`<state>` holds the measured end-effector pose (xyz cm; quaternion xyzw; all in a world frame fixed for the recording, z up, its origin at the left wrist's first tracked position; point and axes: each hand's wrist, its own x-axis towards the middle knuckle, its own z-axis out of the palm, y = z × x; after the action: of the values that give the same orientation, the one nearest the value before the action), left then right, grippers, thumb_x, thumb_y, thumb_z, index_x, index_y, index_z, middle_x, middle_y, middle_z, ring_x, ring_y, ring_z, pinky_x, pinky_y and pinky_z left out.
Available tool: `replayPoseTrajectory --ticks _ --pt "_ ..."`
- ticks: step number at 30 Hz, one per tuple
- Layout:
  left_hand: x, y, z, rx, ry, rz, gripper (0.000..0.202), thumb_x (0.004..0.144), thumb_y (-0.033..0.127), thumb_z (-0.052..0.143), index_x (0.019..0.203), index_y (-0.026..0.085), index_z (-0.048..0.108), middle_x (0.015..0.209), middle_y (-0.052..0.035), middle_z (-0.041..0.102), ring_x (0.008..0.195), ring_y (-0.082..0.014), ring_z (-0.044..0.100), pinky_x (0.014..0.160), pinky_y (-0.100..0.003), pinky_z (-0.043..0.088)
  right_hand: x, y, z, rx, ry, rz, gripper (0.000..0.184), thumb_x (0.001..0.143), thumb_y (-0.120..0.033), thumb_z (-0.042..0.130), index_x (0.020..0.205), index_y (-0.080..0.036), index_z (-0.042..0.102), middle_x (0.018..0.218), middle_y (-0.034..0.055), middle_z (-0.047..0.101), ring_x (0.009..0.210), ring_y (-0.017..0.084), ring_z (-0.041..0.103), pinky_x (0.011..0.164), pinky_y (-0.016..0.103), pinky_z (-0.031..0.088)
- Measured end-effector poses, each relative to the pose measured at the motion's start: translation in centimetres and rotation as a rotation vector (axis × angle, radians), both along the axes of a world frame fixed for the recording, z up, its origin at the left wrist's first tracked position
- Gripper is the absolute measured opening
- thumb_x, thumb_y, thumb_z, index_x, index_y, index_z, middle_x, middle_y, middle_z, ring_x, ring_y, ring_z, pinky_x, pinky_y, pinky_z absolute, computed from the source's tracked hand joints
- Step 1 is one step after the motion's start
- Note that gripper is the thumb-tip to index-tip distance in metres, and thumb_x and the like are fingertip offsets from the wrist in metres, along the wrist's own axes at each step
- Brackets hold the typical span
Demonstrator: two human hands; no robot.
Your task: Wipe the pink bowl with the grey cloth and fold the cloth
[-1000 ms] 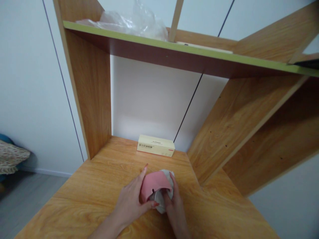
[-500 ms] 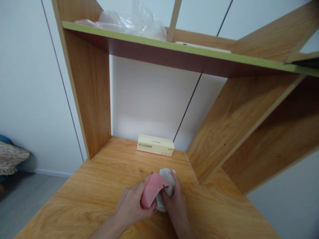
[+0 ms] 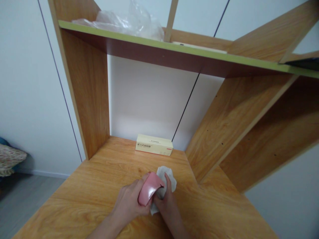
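My left hand [image 3: 129,202] grips a small pink pouch-like thing [image 3: 149,188], fingers wrapped round its left side. My right hand [image 3: 166,204] is closed on a crumpled white-grey cloth or paper wad [image 3: 167,176] that sticks out from behind the pink thing. Both hands meet just above the wooden desk top [image 3: 99,186], near its middle front.
A pale yellow box [image 3: 154,145] with a red end lies at the back of the desk against the white wall. Wooden side panels [image 3: 87,96] rise left and right. A green-edged shelf [image 3: 174,49] overhead carries a crumpled clear plastic bag [image 3: 129,21].
The pink thing has been tipped up and folded narrower in my left hand. The white wad shows more above it. The view has shifted slightly.
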<state>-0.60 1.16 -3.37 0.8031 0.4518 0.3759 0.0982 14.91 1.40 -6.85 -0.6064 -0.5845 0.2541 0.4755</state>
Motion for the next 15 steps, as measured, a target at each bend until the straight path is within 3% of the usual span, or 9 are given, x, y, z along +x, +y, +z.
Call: replayPoseTrajectory --ticks 4,7,12,15 --pt "0.1 0.0 -0.1 -0.041 0.012 0.008 0.067 0.061 0.027 0.056 0.126 0.023 0.040 0.093 -0.0049 0.066 0.076 -0.0219 0.064 0.064 -0.028 0.051 0.2 0.0 0.6 -0.043 -0.047 -0.101 0.065 0.071 -0.025 0.048 0.132 -0.014 0.028 0.099 0.0093 0.064 0.082 0.022 0.064 0.069 0.031 0.050" --pt "0.3 -0.1 0.0 -0.083 0.021 -0.009 0.069 0.060 0.030 0.059 0.126 0.024 0.040 0.091 -0.0046 0.066 0.074 -0.0214 0.063 0.064 -0.028 0.050 0.8 -0.4 1.7 0.004 -0.114 -0.169 0.060 0.072 -0.026 0.048 0.130 -0.018 0.034 0.116 0.0106 0.057 0.099 0.023 0.058 0.079 0.033 0.048" --pt "0.2 -0.2 0.8 -0.132 0.030 -0.058 0.066 0.061 0.026 0.058 0.125 0.022 0.042 0.097 -0.0062 0.065 0.080 -0.0227 0.063 0.067 -0.029 0.050 1.4 -0.8 2.3 0.128 -0.200 -0.132 0.057 0.072 -0.026 0.047 0.128 -0.017 0.036 0.125 0.0106 0.050 0.120 0.023 0.041 0.098 0.039 0.034" --pt "0.0 -0.1 1.3 -0.159 0.012 -0.099 0.064 0.061 0.024 0.057 0.123 0.023 0.044 0.103 -0.0054 0.064 0.086 -0.0224 0.062 0.072 -0.029 0.050 1.4 -0.7 2.1 0.112 -0.190 -0.105 0.062 0.073 -0.028 0.049 0.131 -0.018 0.031 0.122 0.0103 0.052 0.116 0.023 0.046 0.091 0.036 0.041"
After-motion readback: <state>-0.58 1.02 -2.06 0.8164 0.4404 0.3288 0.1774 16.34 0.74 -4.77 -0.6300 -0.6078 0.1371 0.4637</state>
